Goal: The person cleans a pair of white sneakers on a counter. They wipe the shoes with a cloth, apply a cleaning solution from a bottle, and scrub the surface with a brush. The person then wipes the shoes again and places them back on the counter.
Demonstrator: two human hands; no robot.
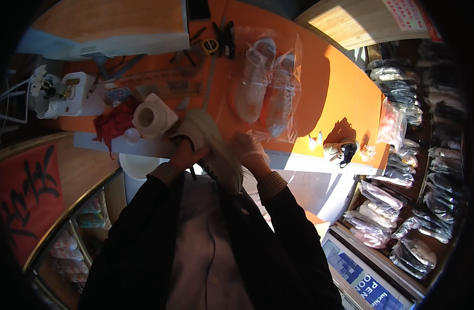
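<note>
A light-coloured sneaker is tilted sole-outward in front of my body, at the counter's front edge. My left hand grips it by the heel and collar, with dark laces hanging beneath. On the shoe's other side my right hand is raised close to the sole, wrapped in a thin clear plastic glove; its fingertips look bunched, and whether they hold anything cannot be made out. A white roll stands beside a crumpled red cloth to the left. Past my hands, a pair of pale shoes lies in a clear plastic bag.
The orange countertop carries a tape measure, a white jug and a small shoe-shaped item at its front right. A white basin sits below the front edge. Shelves at right hold several bagged items.
</note>
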